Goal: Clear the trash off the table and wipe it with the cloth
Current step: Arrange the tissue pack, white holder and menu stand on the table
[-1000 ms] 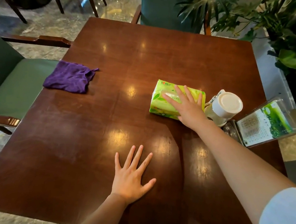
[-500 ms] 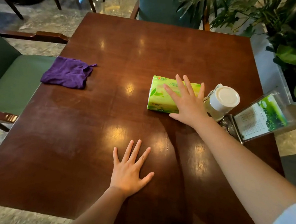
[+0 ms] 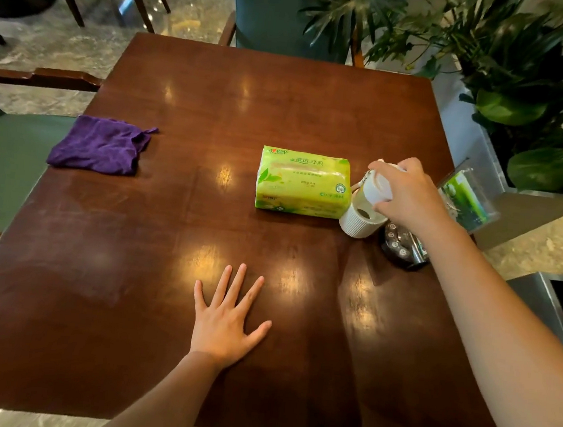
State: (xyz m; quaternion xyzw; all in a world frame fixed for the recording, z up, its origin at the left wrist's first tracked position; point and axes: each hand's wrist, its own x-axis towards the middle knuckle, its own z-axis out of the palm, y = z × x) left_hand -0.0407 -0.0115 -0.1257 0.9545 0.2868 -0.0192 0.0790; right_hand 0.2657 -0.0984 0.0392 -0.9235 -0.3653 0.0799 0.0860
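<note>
Our right hand (image 3: 409, 194) grips the white lid (image 3: 377, 187) of a tilted jar (image 3: 364, 214) just beside the green tissue pack (image 3: 303, 182). Our left hand (image 3: 224, 325) lies flat on the table (image 3: 130, 267), fingers spread. The purple cloth (image 3: 99, 145) rests crumpled at the table's left edge, well apart from both hands.

Your table (image 3: 164, 271) is dark wood, polished glossy, throwing back soft patches of light. The cloth (image 3: 99, 145) looks like matt purple terry, soft and rumpled. The tissue pack (image 3: 303, 182) wears shiny green plastic film. The jar (image 3: 364, 211) shows clear sides, a smooth white lid and a ribbed white base. The planter (image 3: 528, 209) beside you is brushed metal; the chair seat (image 3: 6, 166) is matt green upholstery.
</note>
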